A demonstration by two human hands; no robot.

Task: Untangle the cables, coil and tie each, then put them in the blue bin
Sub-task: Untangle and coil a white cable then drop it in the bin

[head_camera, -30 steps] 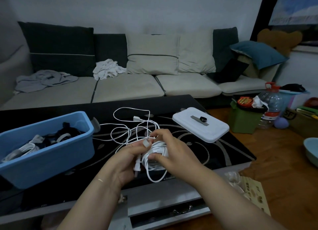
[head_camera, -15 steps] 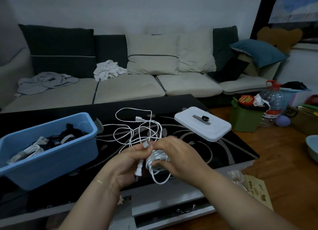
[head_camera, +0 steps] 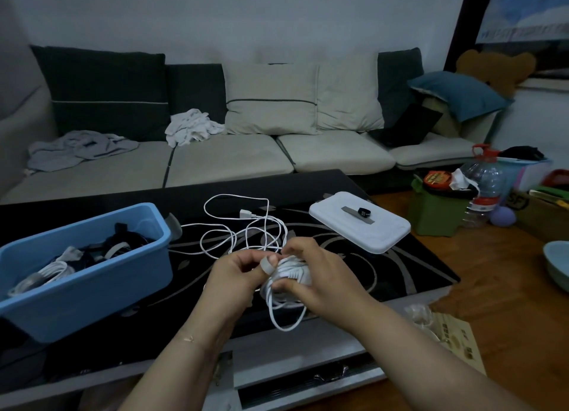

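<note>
The plug that hung below the left hand (head_camera: pixel 237 275) is now hidden; the white cable (head_camera: pixel 289 273) bundle sits tighter between both hands.

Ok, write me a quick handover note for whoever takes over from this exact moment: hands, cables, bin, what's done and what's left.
Left hand: pinching a grey tie strip at the white cable coil.
Right hand: fingers curled round that coil, holding it just above the table's front edge.
Loose white cable: tangled loops lying on the table behind the hands.
Blue bin: at the left on the table, already holding several bundled cables.
Done: this coil is wound.
Left: finish the tie, bin the coil, then coil, tie and bin the loose cable.
</note>
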